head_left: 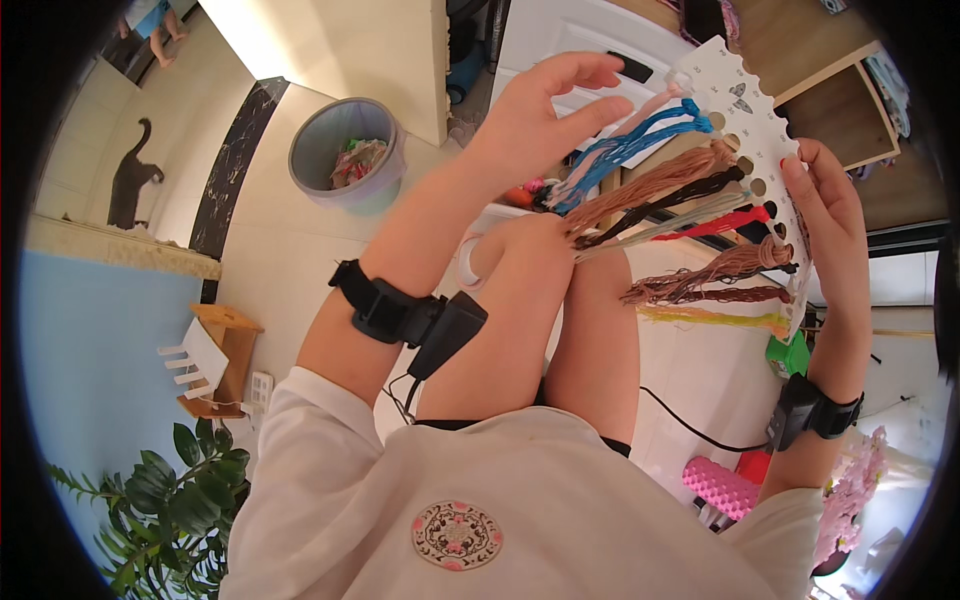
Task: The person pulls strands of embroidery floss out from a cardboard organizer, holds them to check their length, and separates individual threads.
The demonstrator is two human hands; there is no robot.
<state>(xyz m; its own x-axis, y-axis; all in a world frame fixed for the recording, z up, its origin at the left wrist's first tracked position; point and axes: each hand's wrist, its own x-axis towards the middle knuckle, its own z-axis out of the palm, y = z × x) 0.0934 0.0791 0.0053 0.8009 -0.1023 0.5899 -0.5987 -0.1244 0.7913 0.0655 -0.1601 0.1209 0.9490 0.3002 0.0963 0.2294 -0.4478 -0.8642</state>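
My right hand [829, 195] grips the edge of a white embroidery floss organizer card [757, 112], which stands tilted at the upper right. Skeins hang from the holes along its near side: blue floss [637, 146], brown floss [645, 184], black floss [667, 199], red floss [712, 223] and yellow floss [705, 315], with pale pink and grey-green ones among them. Several ends rest by my knees. My left hand [555, 105] is raised left of the card's top end, thumb and fingers apart, holding nothing; its fingertips are near the pale pink floss [651, 105].
A lined waste bin [304, 184] stands on the floor at the upper left, with a cat [131, 184] beyond it. Another person's legs [157, 41] show top left. A wooden shelf box [840, 112] is at the upper right. A black cable [690, 431] runs to my right arm band.
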